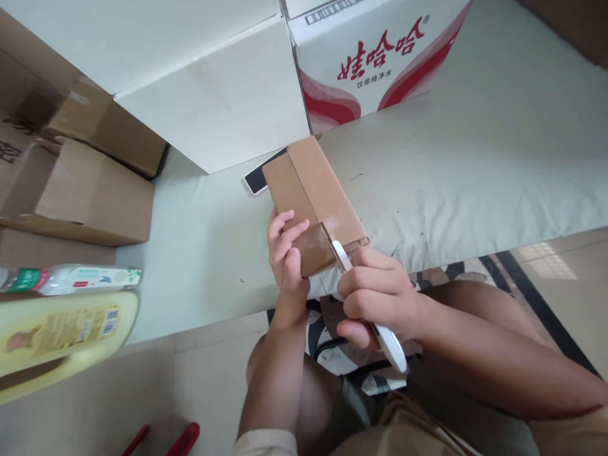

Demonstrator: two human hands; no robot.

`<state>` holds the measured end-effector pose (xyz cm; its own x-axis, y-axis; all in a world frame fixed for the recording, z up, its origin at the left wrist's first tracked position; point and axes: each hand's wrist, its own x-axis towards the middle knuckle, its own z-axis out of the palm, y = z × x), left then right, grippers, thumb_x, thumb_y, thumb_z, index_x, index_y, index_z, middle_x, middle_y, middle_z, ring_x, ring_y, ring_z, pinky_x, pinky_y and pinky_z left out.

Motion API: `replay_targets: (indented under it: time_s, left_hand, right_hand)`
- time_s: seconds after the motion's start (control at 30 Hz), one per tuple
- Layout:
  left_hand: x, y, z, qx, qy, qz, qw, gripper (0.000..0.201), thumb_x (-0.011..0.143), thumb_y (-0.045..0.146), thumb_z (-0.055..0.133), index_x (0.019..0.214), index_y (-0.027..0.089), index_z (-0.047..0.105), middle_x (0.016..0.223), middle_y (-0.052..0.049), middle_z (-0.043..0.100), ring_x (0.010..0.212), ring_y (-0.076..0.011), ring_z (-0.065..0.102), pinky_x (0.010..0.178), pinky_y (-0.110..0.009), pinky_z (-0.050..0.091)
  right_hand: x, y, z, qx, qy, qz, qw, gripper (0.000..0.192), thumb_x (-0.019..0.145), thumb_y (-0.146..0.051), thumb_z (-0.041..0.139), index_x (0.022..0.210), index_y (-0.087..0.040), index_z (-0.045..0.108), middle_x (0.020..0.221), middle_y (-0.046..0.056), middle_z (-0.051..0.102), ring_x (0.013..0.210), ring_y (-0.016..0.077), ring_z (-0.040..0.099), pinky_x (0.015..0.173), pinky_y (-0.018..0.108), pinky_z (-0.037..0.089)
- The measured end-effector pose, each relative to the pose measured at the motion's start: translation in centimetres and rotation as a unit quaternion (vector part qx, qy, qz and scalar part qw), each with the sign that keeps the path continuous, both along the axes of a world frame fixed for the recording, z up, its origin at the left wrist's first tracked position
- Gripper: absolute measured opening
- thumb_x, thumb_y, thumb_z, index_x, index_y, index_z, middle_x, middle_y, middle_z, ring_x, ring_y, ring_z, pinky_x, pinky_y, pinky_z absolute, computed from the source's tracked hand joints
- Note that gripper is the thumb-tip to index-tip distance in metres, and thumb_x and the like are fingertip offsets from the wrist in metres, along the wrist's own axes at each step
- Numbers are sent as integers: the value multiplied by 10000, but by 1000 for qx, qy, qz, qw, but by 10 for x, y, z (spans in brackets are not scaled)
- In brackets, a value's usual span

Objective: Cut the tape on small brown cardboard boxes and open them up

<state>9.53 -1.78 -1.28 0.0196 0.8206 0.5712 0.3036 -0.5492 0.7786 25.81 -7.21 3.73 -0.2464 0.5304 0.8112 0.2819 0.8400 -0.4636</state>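
Observation:
A small brown cardboard box point(327, 183) is tilted up over the near part of the covered surface. My left hand point(289, 253) is closed around its left lower side, fingers lying over the face. In my right hand point(377, 294) is a slim white box cutter point(392, 348), its front end touching the seam near the box's lower edge. The blade itself cannot be made out. Clear tape point(316, 244) shines across that end of the box. Behind the box, a dark flat thing with a white rim point(259, 180), like a phone, is partly hidden.
White cartons point(218, 88) and a red-and-white water carton point(380, 63) stand at the back. Brown boxes point(99, 190) are on the left, one open. A plastic bottle point(90, 278) and a yellow jug point(71, 335) lie nearer. A pale green cloth point(475, 158) covers the surface.

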Motion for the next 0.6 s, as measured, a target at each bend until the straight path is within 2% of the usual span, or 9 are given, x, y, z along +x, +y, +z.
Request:
replay_targets:
  time_s: [0.13, 0.3, 0.6]
  left_hand:
    - [0, 0, -1, 4, 2, 3, 1000, 460, 1028, 401, 319, 1176, 263, 733, 1367, -46, 615, 1385, -266, 484, 1255, -514, 308]
    - [1, -1, -2, 9, -2, -8, 1000, 449, 1038, 356, 310, 1163, 257, 730, 1265, -72, 646, 1388, -275, 474, 1257, -545, 293]
    - [-2, 6, -8, 43, 27, -9, 999, 385, 1030, 370, 332, 1173, 289, 680, 1303, -74, 618, 1331, -294, 524, 1239, -611, 302]
  right_hand:
    - [-4, -1, -2, 0, -21, -13, 1000, 337, 1027, -359, 449, 717, -227, 468, 662, 5, 562, 637, 162, 353, 603, 339, 322]
    - [-6, -2, -1, -1, -56, -39, 998, 337, 954, -336, 553, 654, -223, 448, 622, -1, 546, 635, 165, 314, 589, 346, 276]
    - [-11, 2, 1, -6, -50, -60, 997, 337, 885, -226, 591, 603, -221, 405, 565, -17, 479, 610, 150, 264, 576, 327, 267]
